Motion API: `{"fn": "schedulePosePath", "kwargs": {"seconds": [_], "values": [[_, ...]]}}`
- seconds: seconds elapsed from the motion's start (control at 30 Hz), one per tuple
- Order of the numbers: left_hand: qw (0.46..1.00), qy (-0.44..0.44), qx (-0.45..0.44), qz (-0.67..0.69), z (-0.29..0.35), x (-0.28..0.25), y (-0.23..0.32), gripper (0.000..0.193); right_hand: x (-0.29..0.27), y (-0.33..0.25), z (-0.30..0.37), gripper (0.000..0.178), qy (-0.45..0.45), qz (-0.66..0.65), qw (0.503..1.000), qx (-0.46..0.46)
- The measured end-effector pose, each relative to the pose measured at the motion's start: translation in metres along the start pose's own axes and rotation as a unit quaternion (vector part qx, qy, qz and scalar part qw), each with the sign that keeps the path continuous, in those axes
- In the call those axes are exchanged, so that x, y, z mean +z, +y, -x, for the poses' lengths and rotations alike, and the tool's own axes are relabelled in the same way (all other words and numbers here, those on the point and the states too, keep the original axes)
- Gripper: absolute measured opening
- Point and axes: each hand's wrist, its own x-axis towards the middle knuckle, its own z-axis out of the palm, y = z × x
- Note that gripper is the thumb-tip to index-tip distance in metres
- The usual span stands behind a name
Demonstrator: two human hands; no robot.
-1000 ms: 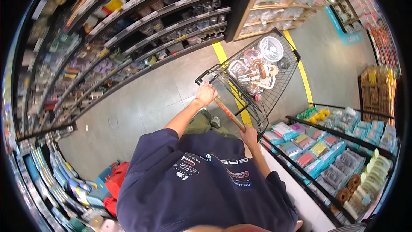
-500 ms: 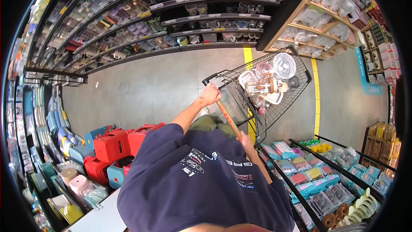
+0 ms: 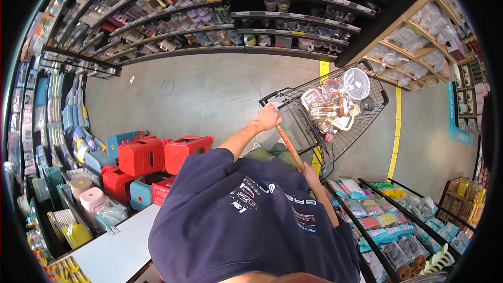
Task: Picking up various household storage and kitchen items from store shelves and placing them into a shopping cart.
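Observation:
A black wire shopping cart [image 3: 343, 144] stands ahead of me to the right, angled away. Its orange push handle [image 3: 289, 145] runs slantwise in front of my body. Near the handle's far end my left hand [image 3: 269, 117] is wrapped round it. My right hand [image 3: 311, 173] grips the near end, its fingers partly hidden by the handle. Inside the cart lie a round clear-and-white tub [image 3: 356, 84], a clear packed item with brown parts [image 3: 326, 108], a white tray-like item [image 3: 343, 122] and several other small goods.
Long dark shelves [image 3: 296, 13] of cups and glasses curve across the far side. Wooden shelving [image 3: 406, 47] stands far right. Red plastic boxes [image 3: 140, 155] and a white tabletop [image 3: 112, 251] are at left. A black-railed bin of packaged goods [image 3: 377, 215] stands close on my right. Yellow lines [image 3: 395, 136] mark the grey floor.
The view has shifted, so shelves, cart and boxes sit further right in the picture. More of the white tabletop shows at lower left. Both hands keep their hold on the handle.

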Motion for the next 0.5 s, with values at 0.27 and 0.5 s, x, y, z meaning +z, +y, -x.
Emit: {"fn": "schedulePosePath", "kwargs": {"seconds": [0.27, 0.5], "values": [[0.999, -0.005, -0.040, -0.022, 0.049, 0.006, -0.006, 0.031, -0.013, -0.071, 0.028, 0.030, -0.022, 0.111, 0.993, -0.042], [0.997, 0.011, -0.078, -0.005, 0.093, 0.007, -0.009, 0.033, 0.002, -0.077, 0.034, 0.030, -0.011, 0.148, 0.985, -0.092]]}}
